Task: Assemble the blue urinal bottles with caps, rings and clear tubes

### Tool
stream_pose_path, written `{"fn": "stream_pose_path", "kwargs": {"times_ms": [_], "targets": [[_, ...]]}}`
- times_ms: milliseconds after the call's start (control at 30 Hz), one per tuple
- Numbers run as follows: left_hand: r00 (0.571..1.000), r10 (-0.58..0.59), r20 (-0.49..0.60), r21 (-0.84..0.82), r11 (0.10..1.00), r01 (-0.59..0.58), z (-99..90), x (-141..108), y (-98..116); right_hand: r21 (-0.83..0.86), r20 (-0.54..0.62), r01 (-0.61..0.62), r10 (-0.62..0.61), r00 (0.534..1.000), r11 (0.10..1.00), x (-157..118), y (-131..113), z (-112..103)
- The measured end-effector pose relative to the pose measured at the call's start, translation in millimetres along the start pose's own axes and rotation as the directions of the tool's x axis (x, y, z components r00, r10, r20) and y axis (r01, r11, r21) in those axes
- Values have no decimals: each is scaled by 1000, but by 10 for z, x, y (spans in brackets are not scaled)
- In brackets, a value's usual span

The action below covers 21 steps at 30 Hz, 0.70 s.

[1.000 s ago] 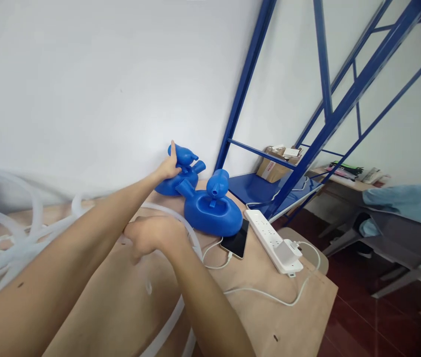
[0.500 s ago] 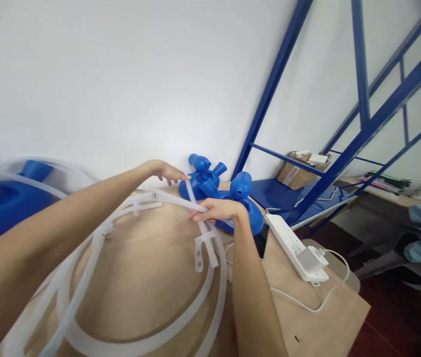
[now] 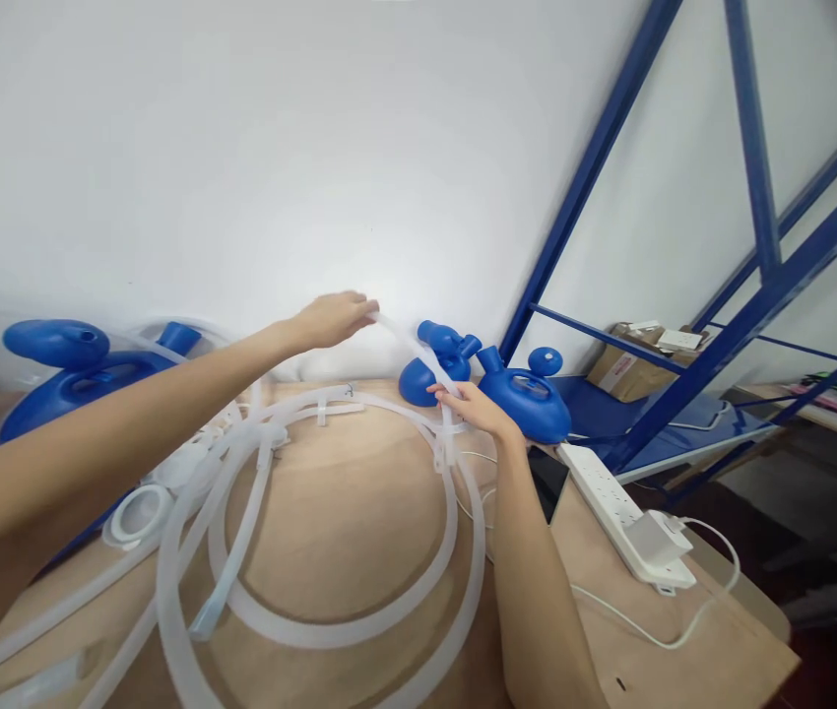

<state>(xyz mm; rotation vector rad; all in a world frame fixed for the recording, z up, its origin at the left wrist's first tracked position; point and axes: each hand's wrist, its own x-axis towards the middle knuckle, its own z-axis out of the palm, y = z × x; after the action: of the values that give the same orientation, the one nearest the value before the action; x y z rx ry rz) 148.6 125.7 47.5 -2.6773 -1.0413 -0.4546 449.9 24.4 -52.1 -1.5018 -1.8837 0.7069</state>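
Head view – forward-down, close over table [image 3: 359, 532].

**Your wooden table and what lies on it**

You are looking down at a bare plywood table [image 3: 359, 512] pushed against a white wall. Loops of translucent white tubing [image 3: 330, 625] sprawl over most of its top, crossing one another, with a small white ring [image 3: 139, 514] lying among them at your left. Blue plastic vessels [image 3: 56, 369] sit at the far left edge. Two more blue vessels [image 3: 526, 394] rest by the wall at the far right. Just beside those lies a dark phone [image 3: 547, 480], and next to it a white power strip [image 3: 621, 512] with a white adapter plugged in; its white cable [image 3: 655, 640] trails along the table's right edge.
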Motion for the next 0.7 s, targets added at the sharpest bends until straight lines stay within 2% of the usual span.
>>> {"fn": "stream_pose_path", "kwargs": {"times_ms": [67,133,200,233,267,300,333,367,400,433,467,500,533,567,600,633,700], "targets": [[991,-19,-133,31,999,24,-231,29,58,55,-40,35,-33,999,998,-3,-136,-43],[962,-31,-272,51,998,47,-512,8,142,91,-94,70,-62,994,993,-69,-307,-151],[887,-38,-461,58,996,73,-814,-83,239,132,-225,134,-102,969,982,-209,-490,-303],[852,-49,-521,57,994,92,-957,-153,287,160,-360,199,-130,924,967,-306,-577,-386],[821,-67,-568,50,992,115,-1085,-238,330,160,-523,282,-161,837,946,-416,-655,-469],[792,-94,-603,36,989,144,-1190,-334,365,122,-668,351,-185,721,928,-536,-722,-550],[775,-124,-620,9,986,164,-1267,-440,391,83,-753,383,-194,629,920,-661,-776,-626],[776,-149,-612,-26,985,169,-1312,-553,405,49,-806,392,-195,559,919,-785,-816,-694],[794,-167,-585,-60,985,163,-1321,-672,407,19,-825,375,-198,529,927,-903,-844,-753],[826,-173,-536,-90,985,147,-1296,-797,397,-4,-800,327,-199,566,945,-1009,-864,-801],[869,-164,-467,-108,986,128,-1236,-928,376,-16,-735,270,-194,649,963,-1101,-879,-835],[902,-153,-405,-102,987,121,-1144,-1067,346,-16,-630,206,-170,758,978,-1178,-893,-853],[932,-142,-335,-86,989,120,-1024,-1213,309,-10,-487,141,-128,864,990,-1239,-910,-852],[960,-134,-246,-74,990,120,-881,-1368,268,0,-328,83,-79,941,997,-1288,-931,-831],[978,-131,-164,-67,990,121,-722,-1530,224,11,-173,35,-32,984,999,-1329,-956,-789],[983,-146,-107,-74,988,139,-553,-1696,182,21,-43,-5,6,999,1000,-1367,-983,-725],[981,-193,-14,-107,976,190,-222,-2021,108,25,146,-48,44,988,999,-1454,-1033,-545]]}}
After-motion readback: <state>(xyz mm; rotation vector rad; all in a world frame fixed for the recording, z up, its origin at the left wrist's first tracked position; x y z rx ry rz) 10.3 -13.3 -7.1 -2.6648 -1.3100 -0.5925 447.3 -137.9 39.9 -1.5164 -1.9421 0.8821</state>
